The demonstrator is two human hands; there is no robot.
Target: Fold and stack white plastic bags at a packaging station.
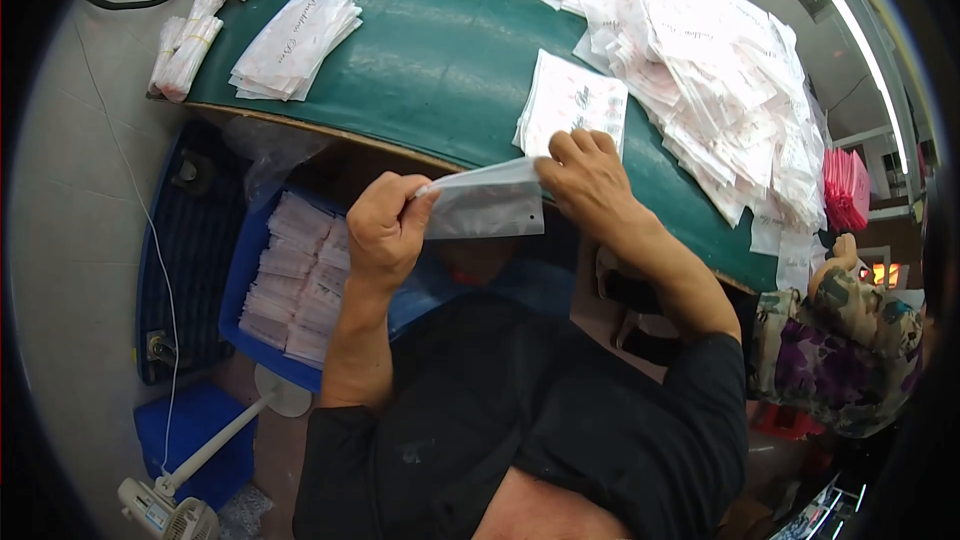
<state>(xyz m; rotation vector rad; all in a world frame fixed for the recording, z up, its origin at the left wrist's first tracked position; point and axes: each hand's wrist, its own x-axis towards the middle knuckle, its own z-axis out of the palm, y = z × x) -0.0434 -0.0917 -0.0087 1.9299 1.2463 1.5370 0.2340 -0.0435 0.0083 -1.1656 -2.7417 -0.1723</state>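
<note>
A translucent white plastic bag (485,210) is stretched between my two hands, just off the near edge of the green table (440,50). My left hand (388,225) pinches its left end between thumb and fingers. Its upper right corner is gripped by my right hand (585,175), knuckles up. Right behind that hand, a small stack of printed white bags (575,95) lies on the table. I cannot see inside the bag I hold.
A large heap of printed bags (700,50) covers the table's right and far side. At the left lie a flat stack (297,45) and banded bundles (190,45). Below stands a blue crate (235,315) of packed bags, near a fan (170,510). Another person's camouflage sleeve (840,350) is at right.
</note>
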